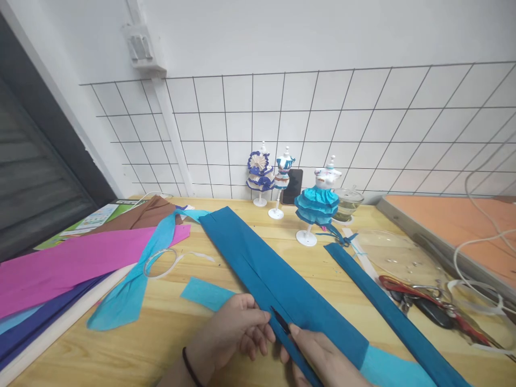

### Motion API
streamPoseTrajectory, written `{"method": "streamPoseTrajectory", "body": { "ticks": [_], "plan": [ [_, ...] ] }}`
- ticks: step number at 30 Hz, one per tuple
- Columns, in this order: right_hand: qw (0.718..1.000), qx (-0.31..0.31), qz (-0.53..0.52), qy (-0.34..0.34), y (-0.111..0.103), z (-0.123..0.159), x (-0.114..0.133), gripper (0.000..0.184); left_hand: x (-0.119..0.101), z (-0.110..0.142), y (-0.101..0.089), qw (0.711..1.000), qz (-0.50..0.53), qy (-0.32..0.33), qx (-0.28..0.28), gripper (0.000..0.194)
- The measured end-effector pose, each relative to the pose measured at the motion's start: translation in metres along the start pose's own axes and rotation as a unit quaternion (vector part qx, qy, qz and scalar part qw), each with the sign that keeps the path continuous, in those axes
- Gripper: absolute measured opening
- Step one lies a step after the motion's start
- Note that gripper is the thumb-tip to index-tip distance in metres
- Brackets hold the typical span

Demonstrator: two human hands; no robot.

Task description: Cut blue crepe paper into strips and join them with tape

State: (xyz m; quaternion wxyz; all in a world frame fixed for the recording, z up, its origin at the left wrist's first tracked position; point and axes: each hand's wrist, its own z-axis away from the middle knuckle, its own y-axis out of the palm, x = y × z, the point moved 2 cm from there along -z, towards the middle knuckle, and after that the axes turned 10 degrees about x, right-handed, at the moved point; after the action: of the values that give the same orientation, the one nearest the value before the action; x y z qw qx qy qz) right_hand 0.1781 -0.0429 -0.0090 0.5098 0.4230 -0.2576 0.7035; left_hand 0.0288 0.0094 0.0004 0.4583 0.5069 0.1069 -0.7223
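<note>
A long dark-blue crepe paper sheet (278, 269) lies slantwise across the table in front of me. My left hand (237, 325) pinches its near edge between thumb and fingers. In my right hand (318, 352) is a black pointed blade (280, 321), probably of scissors; its handle is hidden by the fingers. The blade lies along the paper, where a narrow blue strip (300, 357) runs down beneath the right hand. Light-blue paper (205, 294) shows from under the sheet, beside my left hand.
Small dress forms, one in a turquoise paper skirt (316, 204), stand at the back near a phone (293, 185) and glass bowl (349, 204). Pink paper (80, 260) lies left; a folded blue strip (387, 306), keys (433, 312) and an orange-topped board (463, 226) are right.
</note>
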Motion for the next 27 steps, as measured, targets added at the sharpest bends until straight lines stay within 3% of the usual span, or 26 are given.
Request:
{"method": "streamPoseTrajectory", "body": {
  "ticks": [5, 10, 27],
  "plan": [
    [0.998, 0.046, 0.01, -0.041, 0.002, -0.001, 0.013, 0.055, -0.005, 0.002, 0.004, 1.0, 0.004, 0.0, 0.013, 0.031],
    [0.996, 0.08, 0.021, -0.036, 0.003, -0.005, 0.016, 0.051, -0.005, 0.002, 0.003, 1.0, 0.003, -0.007, 0.007, 0.029],
    [0.992, 0.029, 0.107, -0.058, 0.007, 0.001, 0.035, 0.059, -0.006, 0.002, 0.002, 1.0, 0.018, -0.009, 0.006, 0.028]
  ]
}}
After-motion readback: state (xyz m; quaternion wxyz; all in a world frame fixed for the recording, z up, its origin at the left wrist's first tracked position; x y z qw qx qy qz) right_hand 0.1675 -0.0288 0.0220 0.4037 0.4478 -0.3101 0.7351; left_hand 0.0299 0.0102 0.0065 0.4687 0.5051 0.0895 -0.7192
